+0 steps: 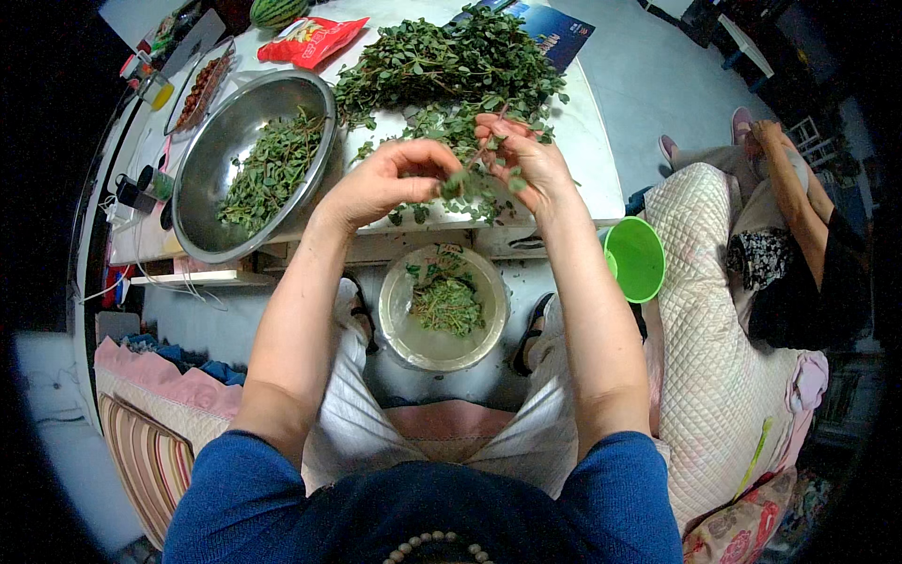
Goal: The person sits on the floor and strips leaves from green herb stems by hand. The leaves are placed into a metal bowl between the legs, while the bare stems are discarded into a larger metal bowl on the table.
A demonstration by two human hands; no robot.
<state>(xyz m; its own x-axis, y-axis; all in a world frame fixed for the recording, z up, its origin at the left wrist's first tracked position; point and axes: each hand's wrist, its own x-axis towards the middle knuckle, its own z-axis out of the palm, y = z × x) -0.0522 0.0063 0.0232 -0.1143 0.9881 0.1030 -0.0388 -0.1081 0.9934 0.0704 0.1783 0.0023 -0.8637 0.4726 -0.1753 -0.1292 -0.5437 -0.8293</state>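
My right hand (525,151) grips the reddish stem of a leafy green sprig (486,146) over the table's near edge. Close by, my left hand (405,176) pinches green leaves (454,185) between thumb and fingers; motion blurs them. Beyond my hands lies a large heap of leafy greens (451,67), with loose sprigs spread on its near side. To the left, a steel bowl (184,201) holds picked greens (275,169). Below, on the floor between my feet, a round bucket with a pale liner (394,331) contains some stems and leaves (449,307).
The white table (599,169) also bears a red snack bag (313,41), a watermelon (277,11), a tray of reddish-brown fruit (201,95), a jar (156,93) and cables. A green bin (643,261) stands at right, beside a quilted sofa cover (694,282) and a seated person (796,197).
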